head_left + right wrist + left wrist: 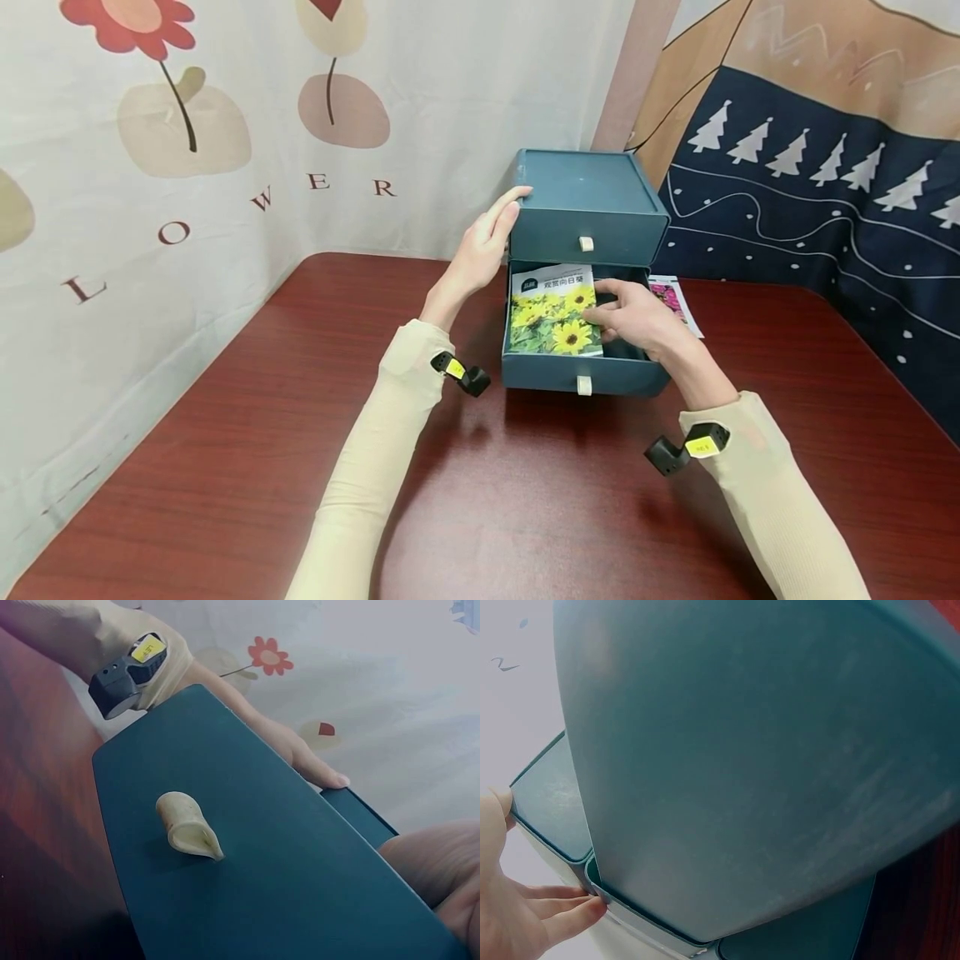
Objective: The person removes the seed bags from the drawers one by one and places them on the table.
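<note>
From my remote post I saw a white flower-print curtain (450, 100) behind the drawer box and a navy tree-print curtain (810, 200) to its right. A dark red bench (225, 433) carried the box. The blue drawer box (585, 183) had two tiers: its upper drawer (547, 237) looked closed, while its lower drawer (540, 377) was already pulled out at the front and not yet pushed back in. The left hand (480, 248) rested against the box's upper left edge, fingers nearly straight, gripping nothing. The right hand (637, 317) reached into the box's lower drawer from the right, fingers bent, seemingly pinching the sunflower packet (551, 312) by its right edge; in my judgement, this hand blocked the drawer from closing. That packet was within the box's lower drawer, yellow blooms facing up; I could not tell whether it lay flat. A magenta-flower packet (671, 300), partly hidden, lay on the bench just right of the box, outside both drawers and apparently left to deal with. Smallest were the box's cream pull tabs (584, 385), one per drawer.
</note>
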Demonstrator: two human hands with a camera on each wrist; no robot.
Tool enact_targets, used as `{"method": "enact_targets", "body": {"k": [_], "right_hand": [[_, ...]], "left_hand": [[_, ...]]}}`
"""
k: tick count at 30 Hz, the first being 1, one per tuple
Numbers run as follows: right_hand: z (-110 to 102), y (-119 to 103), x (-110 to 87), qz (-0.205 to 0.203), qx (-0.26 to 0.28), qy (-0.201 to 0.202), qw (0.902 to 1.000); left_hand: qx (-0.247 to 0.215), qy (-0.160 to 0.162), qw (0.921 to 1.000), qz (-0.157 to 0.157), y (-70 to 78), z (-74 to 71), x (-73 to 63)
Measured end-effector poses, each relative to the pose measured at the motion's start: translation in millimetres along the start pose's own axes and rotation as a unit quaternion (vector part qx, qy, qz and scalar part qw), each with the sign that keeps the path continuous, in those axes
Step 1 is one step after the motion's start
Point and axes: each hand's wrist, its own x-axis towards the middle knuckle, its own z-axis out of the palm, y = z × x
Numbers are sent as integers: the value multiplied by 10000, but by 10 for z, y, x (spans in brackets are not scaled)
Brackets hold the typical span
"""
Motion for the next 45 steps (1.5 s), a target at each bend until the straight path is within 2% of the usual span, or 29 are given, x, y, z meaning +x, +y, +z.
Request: {"method": "enact_targets", "body": {"k": [11, 19, 28, 37, 45], "right_hand": [[-8, -3, 19, 65, -65, 674, 9977], [-27, -22, 3, -35, 283, 804, 9964], [-80, -31, -42, -6, 391, 735, 9965], [-111, -57, -97, 39, 617, 397, 9973], [-136, -98, -161, 116, 359, 311, 9988]], "left_hand": [[67, 17, 10000, 55, -13, 2, 18], [77, 28, 10000, -14, -21, -3, 13], [50, 17, 10000, 13, -14, -1, 20], [16, 15, 10000, 16, -16, -1, 21], [18, 25, 10000, 42, -18, -4, 19]]}}
